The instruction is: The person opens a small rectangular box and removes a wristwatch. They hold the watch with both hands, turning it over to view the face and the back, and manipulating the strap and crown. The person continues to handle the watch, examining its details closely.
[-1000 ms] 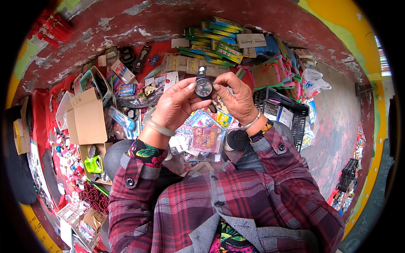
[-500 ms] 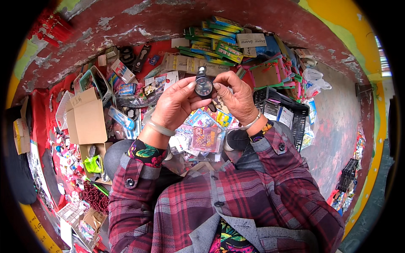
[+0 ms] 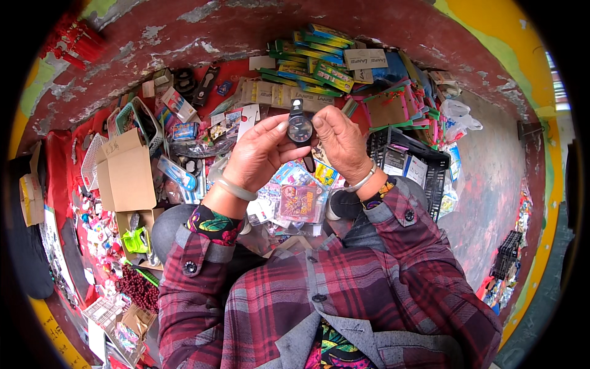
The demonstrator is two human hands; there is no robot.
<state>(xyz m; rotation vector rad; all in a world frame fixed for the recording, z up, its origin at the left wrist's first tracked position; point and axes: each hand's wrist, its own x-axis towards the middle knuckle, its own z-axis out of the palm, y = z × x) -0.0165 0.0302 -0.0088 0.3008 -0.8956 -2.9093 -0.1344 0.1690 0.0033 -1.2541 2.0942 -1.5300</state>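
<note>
A black wristwatch [image 3: 300, 130] with a round dark face and a dark strap is held up between my two hands, its strap running away from me. My left hand [image 3: 261, 147] grips it from the left, thumb near the case and fingers beneath. On the other side my right hand [image 3: 342, 140] pinches the edge of the case with thumb and curled fingertips. Part of the strap hangs down below the case. Under my hands lie colourful packaged goods, among them a clear-wrapped reddish packet [image 3: 299, 203].
Stacked long yellow-green boxes [image 3: 313, 58] lie against the far wall. A black plastic crate [image 3: 437, 163] stands at my right, near pink and green frames [image 3: 399, 104]. To my left are an open cardboard box [image 3: 126, 172], a pale green basket [image 3: 146, 117] and dark red beads [image 3: 136, 288].
The watch has shifted slightly right and down and turned a little. My right fingers have curled in closer around its edge.
</note>
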